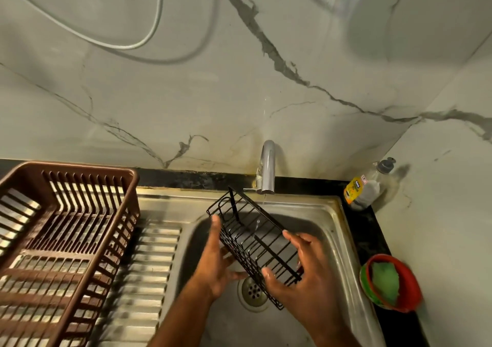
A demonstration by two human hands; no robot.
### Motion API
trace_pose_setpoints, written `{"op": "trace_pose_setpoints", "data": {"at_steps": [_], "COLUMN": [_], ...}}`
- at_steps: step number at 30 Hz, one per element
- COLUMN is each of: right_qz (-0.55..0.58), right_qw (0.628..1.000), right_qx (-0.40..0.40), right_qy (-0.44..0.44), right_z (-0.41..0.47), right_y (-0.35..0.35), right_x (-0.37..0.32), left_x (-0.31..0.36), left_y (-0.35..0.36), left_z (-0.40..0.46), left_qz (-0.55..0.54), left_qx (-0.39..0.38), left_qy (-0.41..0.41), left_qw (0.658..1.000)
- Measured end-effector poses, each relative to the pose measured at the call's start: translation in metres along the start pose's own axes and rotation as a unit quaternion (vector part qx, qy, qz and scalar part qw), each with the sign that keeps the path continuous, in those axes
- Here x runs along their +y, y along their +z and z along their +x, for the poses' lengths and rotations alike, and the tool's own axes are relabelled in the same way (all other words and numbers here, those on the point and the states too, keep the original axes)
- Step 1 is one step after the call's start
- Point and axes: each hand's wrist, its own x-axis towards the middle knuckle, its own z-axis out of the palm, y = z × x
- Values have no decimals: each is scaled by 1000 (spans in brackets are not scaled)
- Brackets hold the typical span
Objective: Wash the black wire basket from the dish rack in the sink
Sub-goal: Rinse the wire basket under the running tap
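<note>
Your hands hold the black wire basket (255,242) over the sink (330,221) at lower centre of the frame: your left hand (215,264) supports its left side with fingers stretched out nearly straight, and your right hand (300,274) grips its near right end, thumb and fingers curled round the wires. A thin stream falls from the faucet (267,168) onto the tilted basket. At lower left sits the brown dish rack (61,237); at right stand a soap bottle (364,186) and a red bowl (391,282) holding a green scrubber (384,280).
</note>
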Motion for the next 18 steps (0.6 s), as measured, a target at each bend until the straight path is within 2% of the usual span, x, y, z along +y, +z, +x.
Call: {"op": "trace_pose_setpoints", "data": {"at_steps": [4,7,10,12,16,18], "right_qz": [-13,-49,-134,-191,-204,-195], "right_qw": [1000,995,974,955,932,932], "right_qx": [5,23,-16,-53,-5,-27], "right_qy": [-24,-81,-181,-223,-299,-305], "right_z": [-18,-28,-39,-44,-60,-65], "right_y": [9,20,27,32,50,52], "right_x": [-4,1,4,4,12,16], "left_x": [8,12,11,10,13,12], "left_y": [14,9,2,-2,-6,-5], "left_z": [4,5,1,1,2,3], "left_qz": [61,51,15,27,87,84], "left_qx": [11,8,19,54,105,111], "left_qy": [-1,-9,-20,-7,34,39], "left_qw": [998,999,999,998,990,990]}}
